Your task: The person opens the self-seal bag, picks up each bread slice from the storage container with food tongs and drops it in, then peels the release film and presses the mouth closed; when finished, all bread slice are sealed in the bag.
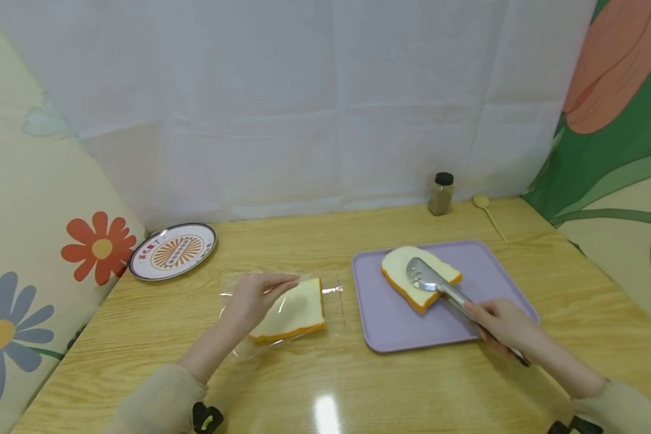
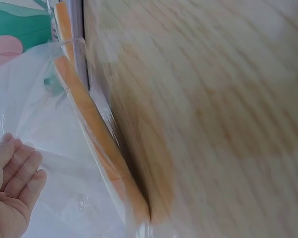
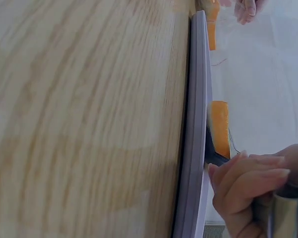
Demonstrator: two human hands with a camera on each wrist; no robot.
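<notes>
The left hand [image 1: 255,301] is pinching clear plastic film [image 1: 333,304], which is covering the first bread slice [image 1: 304,301] at 9 o'clock from the purple tray [image 1: 401,328]. The right hand [image 1: 501,325] is gripping metal tongs [image 1: 450,292]; their upper jaw is overlying the second bread slice [image 1: 435,267], which is lying toward the tray's 10 o'clock. A jar [image 1: 440,198] is standing at the tray's 12 o'clock.

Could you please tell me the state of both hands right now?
Left hand: closed, pinching the clear plastic bag.
Right hand: closed, gripping the metal tongs.
</notes>
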